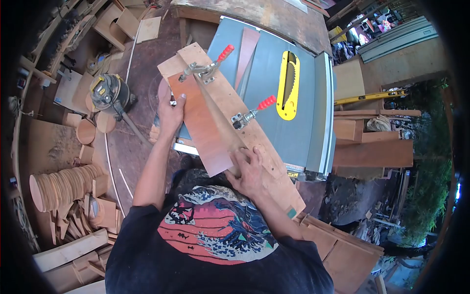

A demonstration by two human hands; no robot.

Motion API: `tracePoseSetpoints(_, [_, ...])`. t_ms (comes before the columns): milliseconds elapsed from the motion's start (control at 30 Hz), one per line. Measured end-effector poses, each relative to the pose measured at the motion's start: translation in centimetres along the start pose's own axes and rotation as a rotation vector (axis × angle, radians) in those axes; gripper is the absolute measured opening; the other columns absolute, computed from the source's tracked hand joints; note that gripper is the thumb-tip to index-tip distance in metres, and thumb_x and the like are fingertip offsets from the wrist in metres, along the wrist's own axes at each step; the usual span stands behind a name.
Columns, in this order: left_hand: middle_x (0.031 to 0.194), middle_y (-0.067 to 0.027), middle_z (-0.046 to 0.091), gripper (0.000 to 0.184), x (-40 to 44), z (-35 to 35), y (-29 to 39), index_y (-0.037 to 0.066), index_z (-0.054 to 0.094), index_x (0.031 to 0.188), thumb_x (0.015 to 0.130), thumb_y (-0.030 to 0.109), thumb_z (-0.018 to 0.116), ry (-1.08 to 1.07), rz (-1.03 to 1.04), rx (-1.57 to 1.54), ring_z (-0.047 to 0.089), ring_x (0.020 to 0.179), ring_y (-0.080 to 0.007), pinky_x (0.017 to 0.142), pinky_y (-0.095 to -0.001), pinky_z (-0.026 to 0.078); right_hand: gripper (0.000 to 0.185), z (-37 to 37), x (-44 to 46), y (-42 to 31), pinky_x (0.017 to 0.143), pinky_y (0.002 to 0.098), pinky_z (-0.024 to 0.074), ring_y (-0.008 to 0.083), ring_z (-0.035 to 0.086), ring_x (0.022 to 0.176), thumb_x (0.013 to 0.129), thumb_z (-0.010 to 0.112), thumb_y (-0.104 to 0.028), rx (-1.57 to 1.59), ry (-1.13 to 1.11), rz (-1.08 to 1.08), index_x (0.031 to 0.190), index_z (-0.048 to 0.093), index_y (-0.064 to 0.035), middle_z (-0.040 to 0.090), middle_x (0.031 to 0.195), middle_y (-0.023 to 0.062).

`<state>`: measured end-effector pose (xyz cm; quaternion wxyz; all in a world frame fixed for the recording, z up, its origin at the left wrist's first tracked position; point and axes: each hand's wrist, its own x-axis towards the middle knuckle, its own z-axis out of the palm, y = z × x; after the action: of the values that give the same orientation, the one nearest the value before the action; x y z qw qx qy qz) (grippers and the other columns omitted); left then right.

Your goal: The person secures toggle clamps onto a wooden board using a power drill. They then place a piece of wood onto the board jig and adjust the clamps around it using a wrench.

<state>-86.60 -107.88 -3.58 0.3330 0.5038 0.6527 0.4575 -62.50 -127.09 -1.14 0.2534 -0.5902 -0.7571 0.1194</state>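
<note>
A reddish-brown board (198, 127) lies slanted on a long plywood jig (245, 115) that carries two toggle clamps with red handles. My left hand (172, 111) grips the board's left edge, thumb on top. My right hand (246, 171) rests at the board's near right corner and on the jig, fingers apart. The upper clamp (208, 68) reaches over the board's far end; the lower clamp (252, 112) points up and right beside it. Under the jig is a grey table saw (267, 71), its blade showing in a yellow insert (289, 85). A thin tapered wood piece (247, 51) lies on the saw top.
A shop vacuum (110, 93) stands at the left, its hose reaching toward the saw. Stacked round wood discs (63, 188) and offcuts lie lower left. The saw's fence rail (321, 115) runs along the right. Boards (372, 153) and a yellow level (369, 97) are farther right.
</note>
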Motion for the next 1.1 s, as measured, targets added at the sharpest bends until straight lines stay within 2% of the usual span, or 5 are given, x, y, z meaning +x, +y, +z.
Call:
tracePoseSetpoints(233, [0.113, -0.0213, 0.071, 0.058, 0.7, 1.3, -2.9, 0.008, 0.055, 0.148, 0.093, 0.023, 0.068, 0.07, 0.067, -0.081, 0.069, 0.1, -0.0322, 0.092, -0.0416, 0.053, 0.047, 0.1, 0.0, 0.4, 0.118, 0.0589, 0.0265, 0.0333, 0.055, 0.126, 0.08, 0.085, -0.02, 0.009, -0.009, -0.162, 0.125, 0.072, -0.0128, 0.073, 0.125, 0.0039])
tracePoseSetpoints(367, [0.123, -0.0247, 0.069, 0.059, 0.2, 0.8, -1.1, 0.008, 0.053, 0.149, 0.093, 0.022, 0.068, -0.005, -0.086, -0.193, 0.067, 0.111, -0.0346, 0.1, -0.042, 0.05, 0.041, 0.1, 0.0, 0.5, 0.118, 0.0581, 0.0253, 0.0325, 0.056, 0.124, 0.081, 0.084, -0.02, 0.02, -0.016, -0.175, 0.12, 0.075, -0.0133, 0.074, 0.125, 0.0033])
tracePoseSetpoints(667, [0.116, -0.021, 0.073, 0.058, -0.5, -0.2, 0.2, -0.003, 0.052, 0.147, 0.096, 0.02, 0.066, -0.039, -0.213, -0.272, 0.07, 0.103, -0.026, 0.094, -0.0371, 0.053, 0.041, -0.3, 0.3, 0.0, 0.12, 0.0578, 0.0225, 0.0318, 0.057, 0.122, 0.08, 0.082, -0.018, 0.03, -0.063, -0.13, 0.12, 0.075, -0.0126, 0.075, 0.122, 0.0028])
tracePoseSetpoints(767, [0.112, -0.0188, 0.073, 0.06, -0.2, 0.8, -1.9, -0.002, 0.051, 0.149, 0.095, 0.02, 0.066, 0.029, -0.099, -0.359, 0.07, 0.097, -0.0234, 0.09, -0.0357, 0.054, 0.043, -0.1, 0.3, 0.0, 0.12, 0.0573, 0.0229, 0.0316, 0.057, 0.122, 0.078, 0.082, -0.016, 0.026, -0.061, -0.135, 0.121, 0.075, -0.0125, 0.076, 0.121, 0.0028])
tracePoseSetpoints(1100, [0.082, -0.0055, 0.065, 0.064, -0.1, 0.8, -2.7, 0.0, 0.051, 0.15, 0.093, 0.023, 0.07, 0.004, -0.168, -0.313, 0.056, 0.072, -0.0126, 0.071, -0.0311, 0.049, 0.044, -0.4, 0.3, -0.1, 0.119, 0.0555, 0.0233, 0.0308, 0.054, 0.124, 0.08, 0.08, -0.017, -0.016, -0.102, -0.127, 0.123, 0.072, -0.0125, 0.073, 0.126, 0.0026])
